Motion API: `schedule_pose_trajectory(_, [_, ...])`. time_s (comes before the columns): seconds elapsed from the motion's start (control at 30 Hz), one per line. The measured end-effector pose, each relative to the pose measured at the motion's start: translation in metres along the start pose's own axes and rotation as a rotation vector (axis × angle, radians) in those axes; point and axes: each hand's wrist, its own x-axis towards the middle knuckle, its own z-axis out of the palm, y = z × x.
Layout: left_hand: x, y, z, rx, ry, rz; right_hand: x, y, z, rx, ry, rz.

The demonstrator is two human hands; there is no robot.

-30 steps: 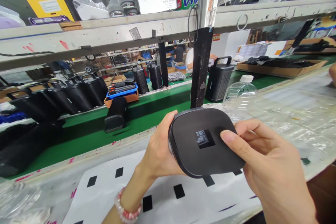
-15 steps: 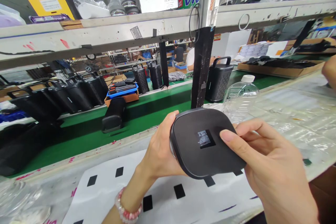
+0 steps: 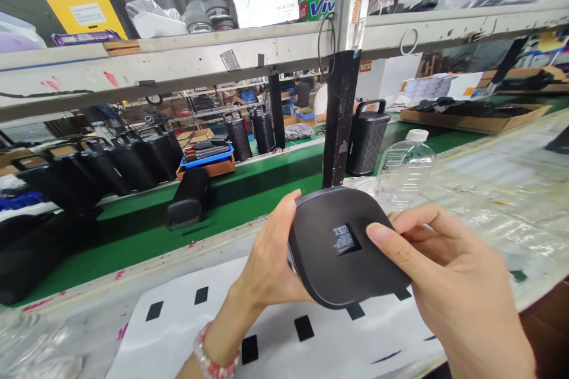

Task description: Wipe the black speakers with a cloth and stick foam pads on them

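Note:
A black device [image 3: 329, 272] with a rounded flat face is tilted toward the camera. A small black label [image 3: 347, 239] with pale print lies on that face. My left hand [image 3: 271, 260] is wrapped round the device's left side, its fingers hidden behind. My right hand [image 3: 448, 272] holds the right edge, the thumb on the flat face near the label and the fingers bent at the edge. Below the hands is a white sheet [image 3: 275, 331] with several black squares, such as one black square [image 3: 304, 328].
A clear plastic bottle [image 3: 406, 166] stands behind my right hand. Beyond runs a green conveyor [image 3: 133, 231] with a black speaker [image 3: 189, 198] lying on it. A dark post [image 3: 340, 118] rises behind the device, under a shelf [image 3: 178, 53]. Plastic wrap [image 3: 40, 337] lies at lower left.
The device has tilted slightly and shifted a little, with both hands still on it. The speaker on the conveyor has moved slightly left. A hand at the right edge has gone from view.

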Motion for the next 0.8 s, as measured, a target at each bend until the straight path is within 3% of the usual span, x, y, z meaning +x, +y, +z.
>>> schedule_pose_trajectory(0.1, [0.001,-0.001,-0.001,0.041,0.012,0.114,-0.003,-0.003,0.003,-0.253,0.053,-0.195])
schedule_pose_trajectory(0.2, [0.002,0.0,-0.004,0.056,-0.02,0.085,0.007,-0.006,-0.004,-0.606,0.065,-0.477])
schedule_pose_trajectory(0.37, [0.001,0.0,-0.008,0.031,0.0,0.039,0.026,-0.016,-0.017,-0.919,0.196,-0.549])
schedule_pose_trajectory(0.43, [0.0,0.0,-0.008,0.02,0.003,0.032,0.021,-0.019,-0.01,-0.918,0.081,-0.725])
schedule_pose_trajectory(0.5, [0.0,-0.001,-0.008,0.023,0.007,0.046,0.015,-0.02,0.002,-0.906,-0.213,-0.877])
schedule_pose_trajectory(0.53, [0.0,-0.001,-0.007,0.027,0.015,0.052,0.014,-0.02,0.007,-0.904,-0.344,-0.885])
schedule_pose_trajectory(0.6, [0.0,-0.003,-0.007,0.035,0.04,0.049,0.02,-0.015,0.011,-0.875,-0.453,-0.739])
schedule_pose_trajectory(0.7, [0.0,-0.01,-0.011,0.029,0.095,0.022,0.04,0.0,-0.001,-0.644,-0.415,-0.341])
schedule_pose_trajectory(0.8, [-0.001,-0.02,-0.022,0.115,0.289,-0.053,0.059,0.03,-0.014,-0.344,-0.399,-0.026])
